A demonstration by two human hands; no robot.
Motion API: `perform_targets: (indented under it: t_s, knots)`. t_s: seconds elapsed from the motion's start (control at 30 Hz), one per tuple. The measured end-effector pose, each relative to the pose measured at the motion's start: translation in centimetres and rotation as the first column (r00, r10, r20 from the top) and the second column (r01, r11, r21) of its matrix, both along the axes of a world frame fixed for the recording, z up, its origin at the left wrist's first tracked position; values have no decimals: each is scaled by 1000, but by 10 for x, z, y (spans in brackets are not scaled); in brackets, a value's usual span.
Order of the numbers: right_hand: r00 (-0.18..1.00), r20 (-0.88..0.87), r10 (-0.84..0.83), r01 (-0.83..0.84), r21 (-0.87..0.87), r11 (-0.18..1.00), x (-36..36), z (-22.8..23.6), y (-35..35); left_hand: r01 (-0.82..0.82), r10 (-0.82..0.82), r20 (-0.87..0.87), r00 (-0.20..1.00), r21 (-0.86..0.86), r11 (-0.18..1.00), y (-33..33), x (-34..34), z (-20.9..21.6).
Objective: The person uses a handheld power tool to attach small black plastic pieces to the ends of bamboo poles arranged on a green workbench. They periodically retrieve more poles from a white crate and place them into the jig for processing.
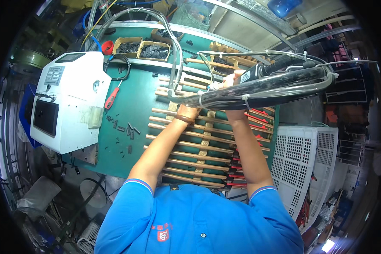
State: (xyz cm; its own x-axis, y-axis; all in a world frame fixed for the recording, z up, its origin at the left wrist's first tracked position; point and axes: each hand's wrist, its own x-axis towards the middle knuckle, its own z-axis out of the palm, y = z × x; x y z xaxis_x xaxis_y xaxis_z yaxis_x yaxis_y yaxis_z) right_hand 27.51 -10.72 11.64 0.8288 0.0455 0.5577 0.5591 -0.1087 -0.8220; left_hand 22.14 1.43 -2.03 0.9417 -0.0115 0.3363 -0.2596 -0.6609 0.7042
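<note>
My right hand (230, 79) is closed around the front part of a black handheld power screwdriver (279, 66), which lies almost level and points left. A thick bundle of clear and black hoses (224, 98) loops across in front of both wrists. My left hand (189, 111) is low over the row of copper-coloured rods (190, 155), near their far end; the hoses cover its fingers. The rods lie side by side across slotted wooden strips (204, 146). Red and black pieces (237, 172) sit at their right ends.
On the green table (131, 91), a white machine (74, 101) stands at left beside a red-handled screwdriver (111, 98) and loose small dark parts (122, 129). Cardboard boxes of black parts (154, 51) and a red cup (107, 47) are at the back. White crates (294, 156) stand right.
</note>
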Motion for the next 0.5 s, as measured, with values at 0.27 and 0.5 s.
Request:
perform_targets:
  t_s: [0.27,0.5]
  knots:
    - [987,163,-4,25,-129,991,-8,6,0,26,-26,57,998,1,1000,0,-1,-7]
    - [987,-155,-30,87,378,922,-8,108,6,86,-94,164,982,51,995,8,-3,13]
